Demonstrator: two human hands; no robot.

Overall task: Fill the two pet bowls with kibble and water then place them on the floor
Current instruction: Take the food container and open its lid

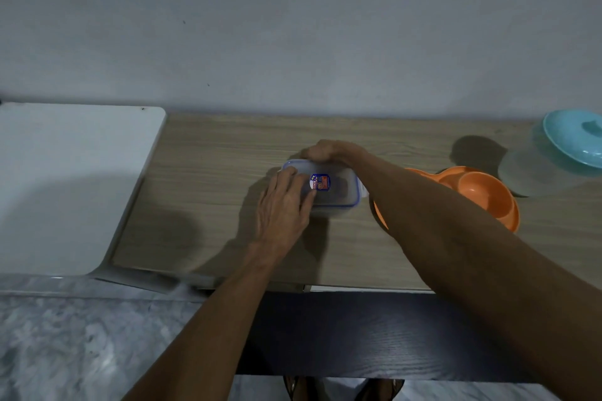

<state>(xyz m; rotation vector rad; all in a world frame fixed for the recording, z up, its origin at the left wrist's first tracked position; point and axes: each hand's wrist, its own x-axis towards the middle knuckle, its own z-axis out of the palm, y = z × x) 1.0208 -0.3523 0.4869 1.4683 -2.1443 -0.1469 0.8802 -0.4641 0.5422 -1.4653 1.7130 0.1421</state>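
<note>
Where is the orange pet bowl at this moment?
Head view: the orange pet bowl sits on the wooden table, right of centre, partly behind the right forearm, between the clear box and the turquoise-lidded container.

Both bare forearms reach in over the counter's front edge. The left hand lies flat, fingers straight, pressing on the container. The right hand, nearer the back edge, curls knuckles-up, apparently gripping its far rim.
</note>
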